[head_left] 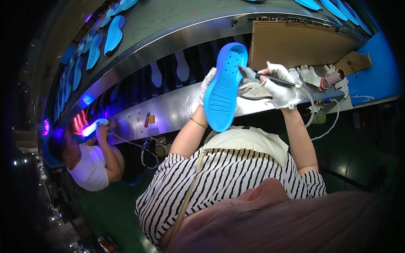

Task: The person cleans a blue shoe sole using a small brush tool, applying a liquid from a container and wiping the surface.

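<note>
A blue shoe sole (222, 95) stands tilted up before me, its inner side with small holes and ridges facing me. My left hand (206, 85), in a white glove, grips it by the left edge; the sole hides some of the fingers. In my right hand (282, 87), also gloved in white with some fingertips bare, is a brush (276, 80) with a black handle and a pale hose at its end. Its bristles are at the right edge of the sole's holed end; whether they touch, I cannot tell. Behind the brush lies a grey, sole-shaped piece (257, 90) on the bench.
A metal bench (162, 107) runs along my front, with dark slots holding sole shapes behind. Beyond, a green conveyor (177, 17) carries blue soles. Cardboard (291, 44), spare gloves (310, 76) and rolls (334, 78) are at right. At left, a co-worker (95, 164) holds a lit sole.
</note>
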Demonstrator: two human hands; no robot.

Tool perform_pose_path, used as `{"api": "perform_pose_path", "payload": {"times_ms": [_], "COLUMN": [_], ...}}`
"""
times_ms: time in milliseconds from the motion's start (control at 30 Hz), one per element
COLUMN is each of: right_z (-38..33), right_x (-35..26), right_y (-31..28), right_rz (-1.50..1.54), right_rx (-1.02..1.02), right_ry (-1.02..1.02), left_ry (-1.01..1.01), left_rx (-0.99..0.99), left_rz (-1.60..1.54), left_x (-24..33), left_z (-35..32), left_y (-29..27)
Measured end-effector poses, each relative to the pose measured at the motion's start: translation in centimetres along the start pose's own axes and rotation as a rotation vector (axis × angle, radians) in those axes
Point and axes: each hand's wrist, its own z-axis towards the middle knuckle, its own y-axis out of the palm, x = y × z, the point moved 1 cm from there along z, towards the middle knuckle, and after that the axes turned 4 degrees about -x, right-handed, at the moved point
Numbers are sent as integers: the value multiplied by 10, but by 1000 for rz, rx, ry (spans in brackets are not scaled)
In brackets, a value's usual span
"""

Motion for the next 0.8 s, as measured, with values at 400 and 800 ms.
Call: {"api": "perform_pose_path", "payload": {"times_ms": [400, 800], "right_z": [1, -10], "right_x": [-32, -33], "right_y": [24, 37], "right_rz": [-51, -382], "right_rx": [-77, -152], "right_ry": [-85, -226], "left_ry": [70, 145], "left_rx": [47, -17], "left_rz": [275, 224], "left_x": [-24, -14], "left_z": [18, 24], "left_y": [13, 21]}}
